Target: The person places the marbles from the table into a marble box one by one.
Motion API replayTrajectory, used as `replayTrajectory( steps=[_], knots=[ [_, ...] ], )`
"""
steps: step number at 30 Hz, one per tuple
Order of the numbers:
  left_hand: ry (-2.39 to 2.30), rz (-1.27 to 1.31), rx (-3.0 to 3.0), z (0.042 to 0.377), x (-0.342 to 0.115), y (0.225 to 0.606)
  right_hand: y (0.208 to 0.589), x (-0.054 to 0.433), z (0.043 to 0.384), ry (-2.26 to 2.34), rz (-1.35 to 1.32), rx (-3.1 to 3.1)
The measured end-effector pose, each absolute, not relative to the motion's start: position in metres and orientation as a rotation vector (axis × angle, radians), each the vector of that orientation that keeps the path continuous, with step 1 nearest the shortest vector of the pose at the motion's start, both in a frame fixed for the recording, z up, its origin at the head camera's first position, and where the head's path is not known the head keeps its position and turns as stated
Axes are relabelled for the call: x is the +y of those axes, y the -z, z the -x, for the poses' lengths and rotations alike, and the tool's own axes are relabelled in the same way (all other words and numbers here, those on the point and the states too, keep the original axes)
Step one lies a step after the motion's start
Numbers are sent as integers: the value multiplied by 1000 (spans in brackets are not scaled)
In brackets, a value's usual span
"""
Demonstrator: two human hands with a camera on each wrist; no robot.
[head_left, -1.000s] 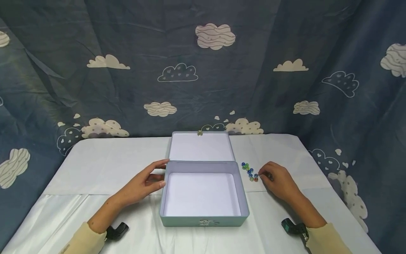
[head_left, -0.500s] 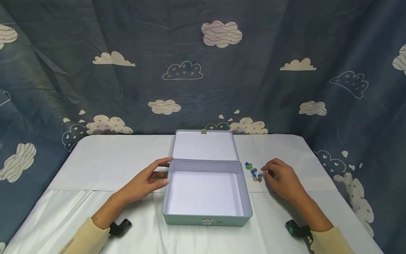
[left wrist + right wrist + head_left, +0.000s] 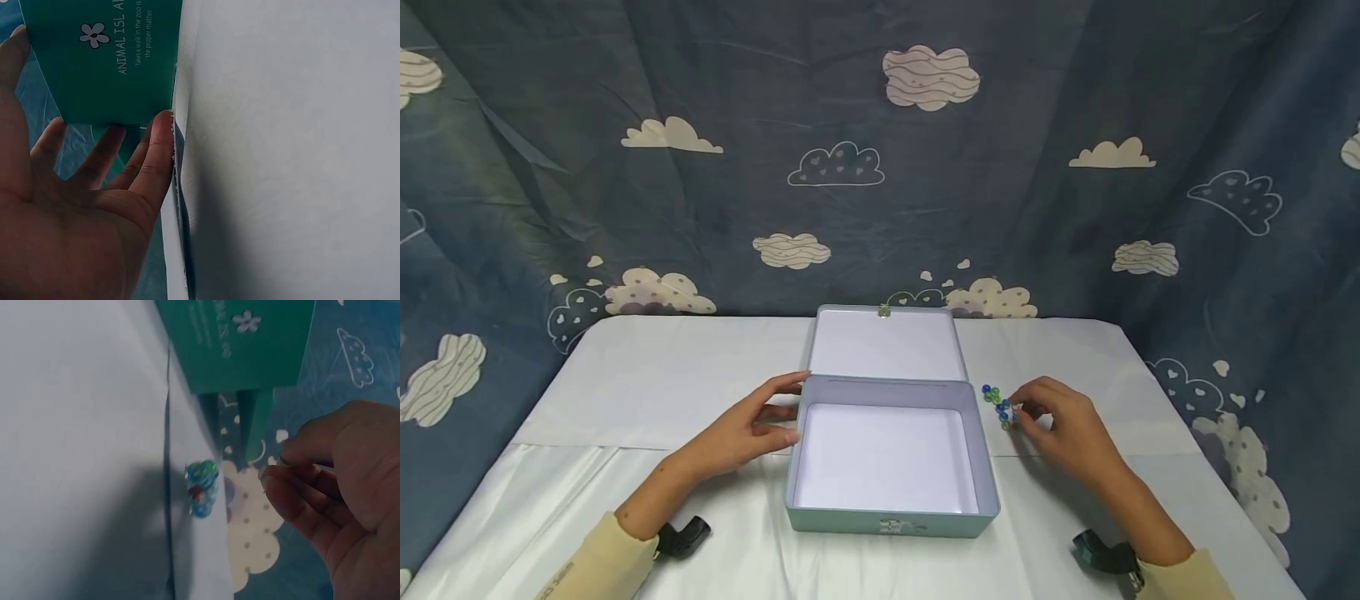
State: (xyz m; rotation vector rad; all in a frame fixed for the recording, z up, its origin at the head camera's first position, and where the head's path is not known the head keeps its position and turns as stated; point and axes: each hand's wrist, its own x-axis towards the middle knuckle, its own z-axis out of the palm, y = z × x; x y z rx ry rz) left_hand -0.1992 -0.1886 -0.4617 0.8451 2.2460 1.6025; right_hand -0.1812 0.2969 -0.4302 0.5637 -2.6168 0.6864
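Note:
A green tin box (image 3: 891, 525) with a pale interior stands in the middle of the table, its lid (image 3: 887, 342) laid back behind it. My left hand (image 3: 741, 433) has spread fingers that touch the box's left side; the left wrist view shows the fingertips along the green wall (image 3: 112, 75). To the right of the box lies a small cluster of glass marbles (image 3: 1004, 408), blue, green and one reddish. My right hand (image 3: 1067, 425) is at the cluster, thumb and forefinger bent toward each other. Nothing shows between those fingertips in the right wrist view, where the marbles (image 3: 201, 490) lie beyond.
A white cloth (image 3: 662, 375) covers the table, with a fold line running across it. Behind and at the sides hangs a dark blue curtain (image 3: 722, 208) printed with clouds. Each wrist carries a black camera mount (image 3: 683, 537).
My right hand draws slightly back from the marbles, then comes left over them, so its fingertips cover the nearest ones. The left hand stays on the box. The head view shifts a little.

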Motion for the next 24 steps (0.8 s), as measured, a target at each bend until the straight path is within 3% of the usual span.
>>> replayTrajectory(
  steps=[24],
  knots=[
    [-1606,-817,2242,199,-189,459,409,255,155,-821,-774,-2541]
  ],
)
